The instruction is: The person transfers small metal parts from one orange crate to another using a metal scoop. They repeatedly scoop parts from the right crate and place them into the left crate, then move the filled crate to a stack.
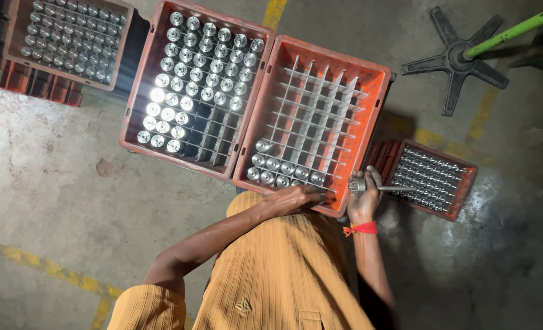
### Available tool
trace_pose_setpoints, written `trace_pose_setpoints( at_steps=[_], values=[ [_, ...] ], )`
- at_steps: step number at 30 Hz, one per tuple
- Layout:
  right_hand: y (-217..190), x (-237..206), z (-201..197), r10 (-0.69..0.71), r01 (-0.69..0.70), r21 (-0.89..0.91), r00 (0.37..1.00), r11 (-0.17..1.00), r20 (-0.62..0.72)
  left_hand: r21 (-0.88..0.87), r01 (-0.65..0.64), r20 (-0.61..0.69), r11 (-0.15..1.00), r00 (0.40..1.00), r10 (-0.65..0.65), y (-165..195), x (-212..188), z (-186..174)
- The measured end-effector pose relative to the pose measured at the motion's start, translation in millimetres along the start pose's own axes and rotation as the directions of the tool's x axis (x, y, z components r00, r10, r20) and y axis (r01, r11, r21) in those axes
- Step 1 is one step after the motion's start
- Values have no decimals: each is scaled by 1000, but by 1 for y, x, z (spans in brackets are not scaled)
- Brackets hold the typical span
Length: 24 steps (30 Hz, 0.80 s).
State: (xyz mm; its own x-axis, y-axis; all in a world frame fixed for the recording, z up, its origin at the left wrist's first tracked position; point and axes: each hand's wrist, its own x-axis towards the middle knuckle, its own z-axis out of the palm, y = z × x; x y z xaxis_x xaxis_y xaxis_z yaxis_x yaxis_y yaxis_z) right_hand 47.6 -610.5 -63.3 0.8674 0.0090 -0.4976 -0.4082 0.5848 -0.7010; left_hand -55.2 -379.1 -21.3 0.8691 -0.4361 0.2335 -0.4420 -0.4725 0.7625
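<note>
Shirt: an orange ribbed shirt filled the bottom of the view, nearest the camera.
Left hand: the left hand lay palm down on the near edge of the middle crate, fingers flat over the front row of metal parts; it was not clenched, and whether it pinched anything could not be told.
Right hand: the right hand, with a red thread at the wrist, was closed around a metal part with a round head and thin stem, held just beside the middle crate's right corner.
Middle crate: an orange crate with a grey grid insert, mostly empty cells; shiny round parts sat only in the nearest rows.
Low crate: a smaller crate to the right, down on the floor, packed with stemmed parts.
Left crate: an adjoining crate, touching the middle one, held many round caps, bright with glare on its near-left side.
Far crate: another full crate stood at the top left, on a stack.
Floor: bare grey concrete floor, stained, with worn yellow lines.
Far right: a black star-shaped base with a green pole lay well apart from the crates.
</note>
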Motion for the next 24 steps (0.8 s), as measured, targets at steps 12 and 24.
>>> trace_pose_setpoints(
  at_steps=[12,24],
  values=[
    [42,-25,-11,79,-79,-15,997,997,-28,261,725,-607,638,637,-476,-96,-55,-176],
    [78,-32,23,118,-115,-117,993,986,17,241,624,-579,743,707,-406,-116,-42,-232]
  ],
)
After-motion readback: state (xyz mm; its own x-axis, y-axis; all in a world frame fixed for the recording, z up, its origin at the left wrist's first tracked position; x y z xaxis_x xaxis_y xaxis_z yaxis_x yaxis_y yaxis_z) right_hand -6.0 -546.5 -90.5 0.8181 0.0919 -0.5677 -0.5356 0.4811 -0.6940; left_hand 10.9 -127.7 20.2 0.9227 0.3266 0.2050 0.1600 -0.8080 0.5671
